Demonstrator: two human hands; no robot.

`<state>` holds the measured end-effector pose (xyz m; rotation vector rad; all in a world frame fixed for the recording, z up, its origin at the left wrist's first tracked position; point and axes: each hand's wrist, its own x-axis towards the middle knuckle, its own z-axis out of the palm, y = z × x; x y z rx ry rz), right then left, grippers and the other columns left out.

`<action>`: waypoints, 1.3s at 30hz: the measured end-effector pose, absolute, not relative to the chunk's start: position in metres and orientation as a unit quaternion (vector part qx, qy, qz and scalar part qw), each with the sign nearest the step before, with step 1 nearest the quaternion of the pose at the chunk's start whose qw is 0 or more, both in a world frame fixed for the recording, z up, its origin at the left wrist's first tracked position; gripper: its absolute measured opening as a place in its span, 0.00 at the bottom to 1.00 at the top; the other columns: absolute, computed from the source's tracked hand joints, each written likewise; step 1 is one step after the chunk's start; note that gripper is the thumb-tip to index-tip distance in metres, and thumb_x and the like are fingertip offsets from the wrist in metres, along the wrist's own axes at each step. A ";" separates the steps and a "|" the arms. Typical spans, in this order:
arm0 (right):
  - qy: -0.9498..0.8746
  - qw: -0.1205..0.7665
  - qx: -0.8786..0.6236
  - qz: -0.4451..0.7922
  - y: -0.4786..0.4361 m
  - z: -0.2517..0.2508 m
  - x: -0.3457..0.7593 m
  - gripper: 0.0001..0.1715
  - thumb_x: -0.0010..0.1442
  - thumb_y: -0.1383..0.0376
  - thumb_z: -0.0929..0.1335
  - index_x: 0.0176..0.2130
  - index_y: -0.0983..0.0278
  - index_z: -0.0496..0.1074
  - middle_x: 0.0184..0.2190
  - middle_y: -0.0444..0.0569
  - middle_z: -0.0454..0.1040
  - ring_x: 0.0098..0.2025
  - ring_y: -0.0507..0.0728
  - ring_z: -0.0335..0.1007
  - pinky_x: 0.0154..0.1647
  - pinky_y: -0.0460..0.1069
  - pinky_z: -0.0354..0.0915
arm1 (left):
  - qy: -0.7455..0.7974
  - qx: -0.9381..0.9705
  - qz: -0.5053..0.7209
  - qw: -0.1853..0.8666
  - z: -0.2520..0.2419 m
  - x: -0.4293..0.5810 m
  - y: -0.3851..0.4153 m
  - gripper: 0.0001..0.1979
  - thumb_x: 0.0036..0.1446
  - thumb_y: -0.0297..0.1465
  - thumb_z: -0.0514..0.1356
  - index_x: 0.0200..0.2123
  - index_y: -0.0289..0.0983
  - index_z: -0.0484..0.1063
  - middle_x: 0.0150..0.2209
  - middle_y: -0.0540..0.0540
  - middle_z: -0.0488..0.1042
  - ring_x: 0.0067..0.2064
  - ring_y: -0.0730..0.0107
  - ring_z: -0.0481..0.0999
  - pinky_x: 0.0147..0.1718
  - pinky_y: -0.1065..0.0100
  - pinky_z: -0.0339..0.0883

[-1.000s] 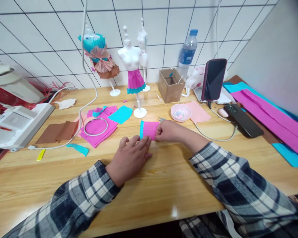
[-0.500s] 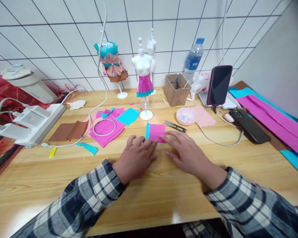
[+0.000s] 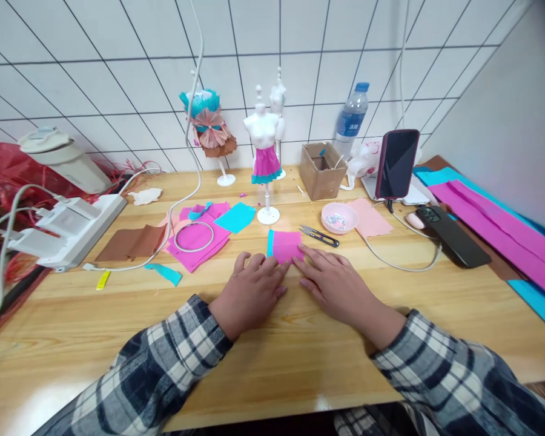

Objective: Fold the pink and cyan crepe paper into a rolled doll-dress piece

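A small magenta piece of crepe paper [image 3: 286, 243] with a turquoise strip along its left side lies flat on the table. My left hand [image 3: 251, 293] rests palm down, its fingertips on the near left edge of the piece. From the right, my right hand [image 3: 338, 284] lays its outstretched fingers on the near right corner. Neither hand closes round anything, and the fingertips cover part of the near edge. Just beyond my right hand lie thread snips [image 3: 319, 236]. Behind the paper stands a white mini dress form [image 3: 262, 130] wearing a magenta skirt [image 3: 266, 165] with turquoise trim.
Magenta sheets [image 3: 200, 245], a turquoise sheet [image 3: 236, 217] and brown paper [image 3: 131, 242] lie left. A pink bowl [image 3: 340, 227], cardboard box [image 3: 323, 181], water bottle [image 3: 352, 121], upright phone [image 3: 397, 163] and black phone [image 3: 454, 236] are right. A white cable [image 3: 195, 181] hangs across the left.
My right hand has shifted slightly left, with its fingers now further onto the magenta paper. My left hand stays at the near edge. The view has tilted up a little.
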<state>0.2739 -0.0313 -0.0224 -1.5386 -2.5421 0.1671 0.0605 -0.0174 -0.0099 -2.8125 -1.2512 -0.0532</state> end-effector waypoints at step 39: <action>-0.860 0.158 -0.485 0.006 -0.010 -0.020 0.270 0.20 0.61 0.60 0.68 0.53 0.58 0.72 0.49 0.51 0.74 0.48 0.62 0.66 0.47 0.56 0.59 | -0.454 -0.880 -0.136 0.031 -0.012 0.042 0.013 0.10 0.63 0.36 0.58 0.38 0.47 0.81 0.46 0.45 0.76 0.49 0.56 0.69 0.49 0.48 0.53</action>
